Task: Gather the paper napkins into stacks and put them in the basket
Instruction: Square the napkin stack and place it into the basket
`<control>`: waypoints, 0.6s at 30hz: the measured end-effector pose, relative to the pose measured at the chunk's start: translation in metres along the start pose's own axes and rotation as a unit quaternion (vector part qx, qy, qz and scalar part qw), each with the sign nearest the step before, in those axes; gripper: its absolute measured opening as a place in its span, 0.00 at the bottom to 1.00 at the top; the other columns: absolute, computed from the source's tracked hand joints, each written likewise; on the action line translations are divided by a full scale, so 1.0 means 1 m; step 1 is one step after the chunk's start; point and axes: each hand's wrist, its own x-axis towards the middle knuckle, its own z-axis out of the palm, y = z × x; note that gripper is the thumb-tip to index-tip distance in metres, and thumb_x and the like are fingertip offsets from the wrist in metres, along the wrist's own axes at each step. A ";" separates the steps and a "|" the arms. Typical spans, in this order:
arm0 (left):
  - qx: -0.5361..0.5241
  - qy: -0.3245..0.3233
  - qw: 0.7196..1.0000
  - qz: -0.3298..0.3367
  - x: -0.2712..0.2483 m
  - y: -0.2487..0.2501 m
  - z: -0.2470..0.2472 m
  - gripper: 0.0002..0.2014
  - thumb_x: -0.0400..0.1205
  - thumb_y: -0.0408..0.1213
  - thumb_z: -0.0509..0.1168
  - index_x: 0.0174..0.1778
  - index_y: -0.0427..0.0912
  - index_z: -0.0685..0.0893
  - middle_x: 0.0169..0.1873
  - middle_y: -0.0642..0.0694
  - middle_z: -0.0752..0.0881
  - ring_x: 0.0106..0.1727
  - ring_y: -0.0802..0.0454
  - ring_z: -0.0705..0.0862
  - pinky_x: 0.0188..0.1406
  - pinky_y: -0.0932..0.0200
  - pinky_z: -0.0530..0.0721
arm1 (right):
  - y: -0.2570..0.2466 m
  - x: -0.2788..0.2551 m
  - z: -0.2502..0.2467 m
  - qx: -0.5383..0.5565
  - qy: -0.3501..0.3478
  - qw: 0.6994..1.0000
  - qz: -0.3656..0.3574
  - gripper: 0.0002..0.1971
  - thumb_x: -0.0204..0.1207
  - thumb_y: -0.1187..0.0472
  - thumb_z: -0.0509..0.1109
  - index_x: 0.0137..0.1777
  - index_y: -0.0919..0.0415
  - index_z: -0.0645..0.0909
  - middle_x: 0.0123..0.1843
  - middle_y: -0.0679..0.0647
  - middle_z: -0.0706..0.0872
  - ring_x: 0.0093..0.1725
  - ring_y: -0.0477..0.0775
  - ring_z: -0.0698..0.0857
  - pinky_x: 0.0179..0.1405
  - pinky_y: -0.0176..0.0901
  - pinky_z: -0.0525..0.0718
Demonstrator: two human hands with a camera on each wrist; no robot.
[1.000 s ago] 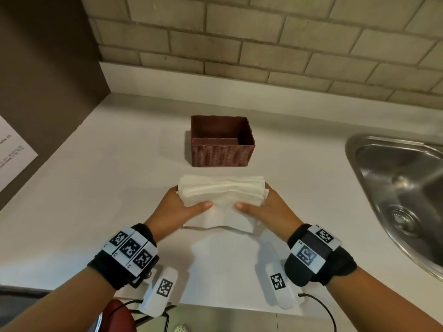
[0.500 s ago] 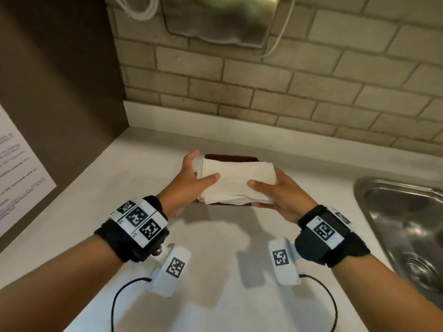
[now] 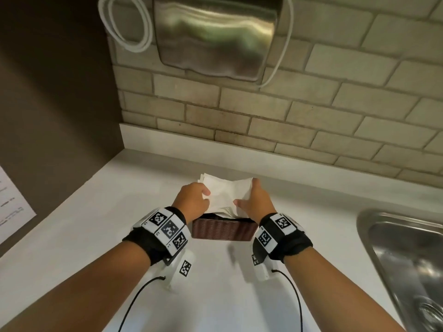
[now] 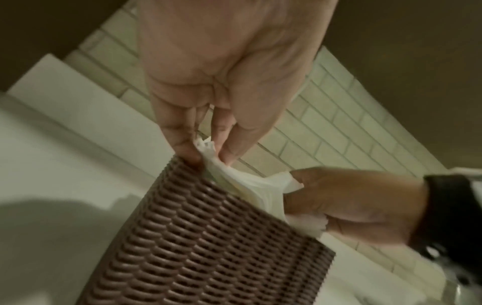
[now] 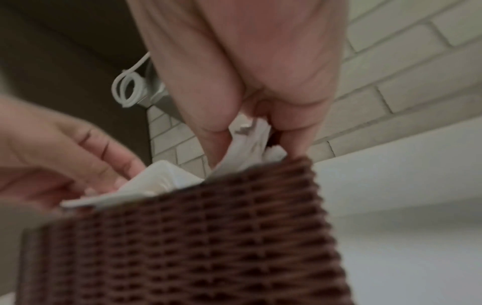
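A stack of white paper napkins (image 3: 225, 192) stands tilted in the mouth of the brown woven basket (image 3: 223, 230), its lower edge down past the rim. My left hand (image 3: 195, 200) grips the stack's left end and my right hand (image 3: 254, 202) grips its right end. In the left wrist view my left hand (image 4: 208, 152) pinches the napkins (image 4: 250, 183) just above the basket (image 4: 203, 237) rim. Seen from the right wrist, my right hand (image 5: 250, 144) squeezes the napkins (image 5: 242, 150) at the basket (image 5: 182, 237) edge. The basket's inside is hidden.
The basket stands on a white counter (image 3: 84, 236) near a brick wall (image 3: 311, 121). A steel sink (image 3: 407, 259) lies at the right. A metal dispenser (image 3: 215, 34) with a white cable (image 3: 129, 22) hangs on the wall above. A paper notice (image 3: 12, 207) is on the dark left wall.
Both hands lifted the napkin stack off the counter, carried it forward over the basket and lowered its bottom edge into the opening. The stack now bends between the hands.
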 end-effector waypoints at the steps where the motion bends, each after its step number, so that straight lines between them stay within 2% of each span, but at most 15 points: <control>1: 0.026 -0.001 1.000 0.010 0.000 0.001 0.002 0.12 0.79 0.30 0.62 0.58 0.37 0.82 0.64 0.40 0.82 0.65 0.44 0.79 0.63 0.59 0.75 | -0.001 0.000 0.001 -0.028 -0.001 1.000 0.002 0.29 0.74 0.62 0.71 0.71 0.66 0.62 0.64 0.68 0.81 0.63 0.67 0.80 0.55 0.49 0.79; 3: 0.069 -0.004 0.998 0.011 0.000 0.003 0.004 0.12 0.79 0.30 0.62 0.58 0.37 0.82 0.63 0.39 0.82 0.64 0.42 0.80 0.64 0.55 0.77 | -0.004 0.001 -0.001 -0.077 -0.015 0.997 0.000 0.28 0.75 0.61 0.69 0.72 0.67 0.62 0.65 0.68 0.80 0.65 0.68 0.79 0.57 0.50 0.78; 5: 0.108 -0.014 0.994 0.009 0.001 0.005 0.006 0.11 0.79 0.29 0.62 0.56 0.36 0.83 0.60 0.38 0.83 0.61 0.41 0.81 0.61 0.53 0.79 | -0.007 0.001 -0.006 -0.128 -0.045 0.991 -0.010 0.24 0.78 0.63 0.64 0.72 0.69 0.63 0.66 0.68 0.79 0.66 0.67 0.78 0.59 0.48 0.77; 9: 0.183 -0.035 0.982 0.028 0.001 0.006 0.008 0.09 0.78 0.30 0.64 0.52 0.33 0.85 0.54 0.36 0.85 0.57 0.39 0.82 0.55 0.51 0.82 | -0.010 0.003 -0.002 -0.191 -0.071 0.978 -0.036 0.16 0.78 0.68 0.59 0.65 0.73 0.73 0.65 0.68 0.81 0.65 0.66 0.80 0.59 0.47 0.77; 12: 0.238 -0.047 0.969 0.041 -0.002 0.005 0.012 0.11 0.79 0.35 0.66 0.55 0.35 0.83 0.60 0.36 0.79 0.58 0.40 0.81 0.57 0.49 0.82 | -0.007 0.006 0.008 -0.217 -0.047 0.974 -0.040 0.17 0.78 0.69 0.60 0.66 0.72 0.73 0.66 0.69 0.80 0.64 0.67 0.80 0.59 0.50 0.78; 16: 0.233 -0.019 0.971 0.053 -0.010 0.003 0.005 0.12 0.80 0.38 0.64 0.56 0.39 0.83 0.62 0.39 0.74 0.55 0.40 0.83 0.53 0.51 0.82 | -0.003 0.009 0.018 -0.286 -0.071 0.954 -0.053 0.16 0.79 0.70 0.61 0.66 0.70 0.70 0.65 0.67 0.80 0.62 0.66 0.82 0.56 0.51 0.81; 18: 0.201 0.006 0.978 0.052 -0.021 0.000 -0.006 0.12 0.80 0.40 0.64 0.58 0.44 0.84 0.61 0.42 0.75 0.55 0.42 0.83 0.52 0.52 0.81 | -0.001 0.006 0.022 -0.322 -0.045 0.943 -0.073 0.20 0.78 0.68 0.64 0.68 0.68 0.67 0.65 0.66 0.78 0.60 0.65 0.83 0.52 0.50 0.82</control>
